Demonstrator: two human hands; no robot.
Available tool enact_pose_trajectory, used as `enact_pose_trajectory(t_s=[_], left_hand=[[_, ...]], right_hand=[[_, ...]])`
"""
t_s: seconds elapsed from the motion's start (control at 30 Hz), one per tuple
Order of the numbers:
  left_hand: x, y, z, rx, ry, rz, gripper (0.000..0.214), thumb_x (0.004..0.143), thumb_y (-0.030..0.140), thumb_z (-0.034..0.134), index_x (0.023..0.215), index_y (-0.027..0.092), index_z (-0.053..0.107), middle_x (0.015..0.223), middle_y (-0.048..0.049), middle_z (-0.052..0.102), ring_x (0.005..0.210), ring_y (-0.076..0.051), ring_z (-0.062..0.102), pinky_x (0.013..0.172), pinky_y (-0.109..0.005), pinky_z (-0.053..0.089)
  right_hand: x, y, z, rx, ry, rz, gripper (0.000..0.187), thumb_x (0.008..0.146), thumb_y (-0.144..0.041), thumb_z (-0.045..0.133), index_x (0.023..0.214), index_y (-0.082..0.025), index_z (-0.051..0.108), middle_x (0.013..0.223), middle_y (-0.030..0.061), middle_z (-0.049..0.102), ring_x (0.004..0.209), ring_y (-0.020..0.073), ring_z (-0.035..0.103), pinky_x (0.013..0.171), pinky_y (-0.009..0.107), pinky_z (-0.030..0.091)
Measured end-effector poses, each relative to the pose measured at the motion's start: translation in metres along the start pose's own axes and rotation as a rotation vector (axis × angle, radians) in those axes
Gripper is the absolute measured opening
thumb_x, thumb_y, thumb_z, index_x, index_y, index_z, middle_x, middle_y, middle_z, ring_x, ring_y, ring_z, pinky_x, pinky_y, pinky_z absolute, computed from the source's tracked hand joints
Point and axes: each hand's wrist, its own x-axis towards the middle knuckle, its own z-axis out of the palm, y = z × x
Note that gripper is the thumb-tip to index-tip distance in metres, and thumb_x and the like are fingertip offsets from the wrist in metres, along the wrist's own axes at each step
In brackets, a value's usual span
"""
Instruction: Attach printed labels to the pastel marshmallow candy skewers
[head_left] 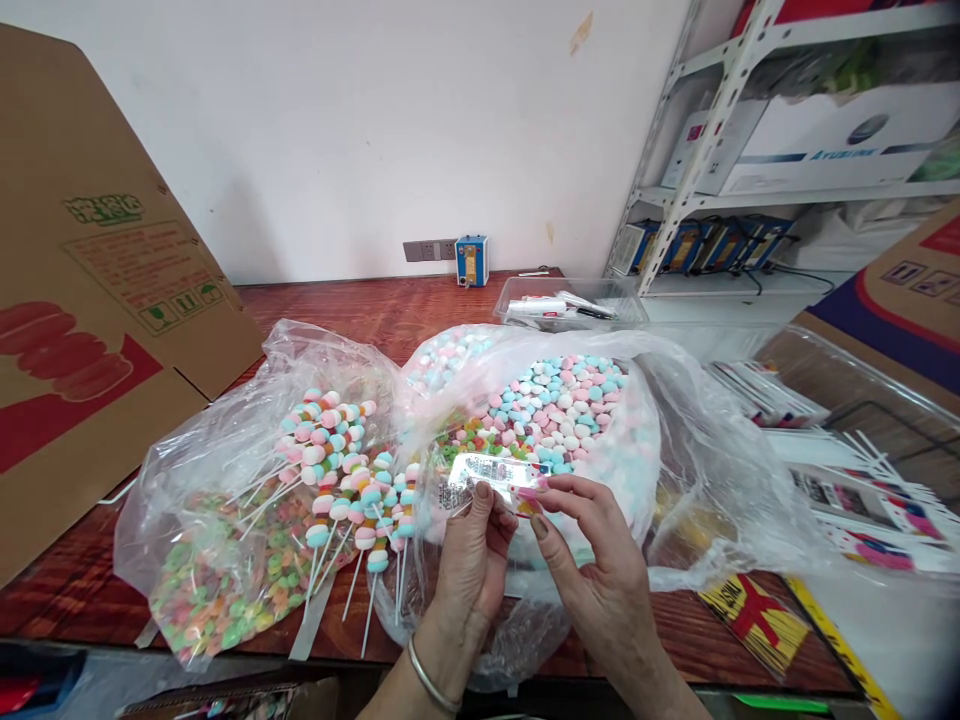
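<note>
My left hand (480,550) pinches a small clear plastic bag (487,470) printed with dark text, held above the open sack. At the bag's right end, the thumb and fingers of my right hand (600,560) close around its edge. Something pink shows by those fingertips; I cannot tell whether it is print or candy. Behind lie loose pink, white and blue marshmallow candies (577,410) in a large clear sack (660,490), with coloured gummy rings (480,436) at its left. Left of my hands, candy skewers (330,440) on white sticks are piled over another bag of gummy rings (217,570).
A big cardboard box (97,260) stands at the left, another box (892,300) at the right. Behind the sacks are a clear tray (630,310) with tubes and pens and a small blue device (472,262). Printed packets (862,500) and yellow ties (757,625) lie at right.
</note>
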Motion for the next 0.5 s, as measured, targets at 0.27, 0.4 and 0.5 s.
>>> enact_pose_trajectory(t_s=[0.27,0.4,0.5], left_hand=[[-0.003,-0.001,0.001,0.096,-0.003,-0.004,0.031,0.06,0.028,0.088,0.075,0.012,0.066,0.066,0.0014,0.062,0.057,-0.007,0.056,0.055,-0.017,0.048],[-0.003,0.005,0.002,0.086,-0.04,-0.054,0.028,0.063,0.021,0.086,0.082,0.013,0.068,0.066,0.0025,0.062,0.056,-0.006,0.056,0.053,-0.016,0.047],[-0.003,0.01,0.0,0.026,-0.076,-0.163,0.025,0.062,0.017,0.086,0.075,0.012,0.066,0.069,0.0006,0.064,0.06,-0.008,0.059,0.056,-0.018,0.049]], right_hand=[[0.0,0.003,0.006,0.106,-0.199,0.083,0.009,0.093,-0.021,0.058,0.092,-0.022,0.066,0.101,0.0054,0.064,0.096,0.019,0.062,0.085,0.03,0.051],[0.0,0.007,0.005,0.09,-0.195,0.089,0.008,0.092,-0.022,0.059,0.086,-0.021,0.064,0.091,0.0036,0.065,0.087,0.0178,0.063,0.078,0.028,0.05],[0.002,0.008,0.0,0.031,-0.21,0.039,0.002,0.089,-0.022,0.063,0.087,-0.021,0.064,0.092,0.0046,0.065,0.089,0.0198,0.062,0.08,0.031,0.05]])
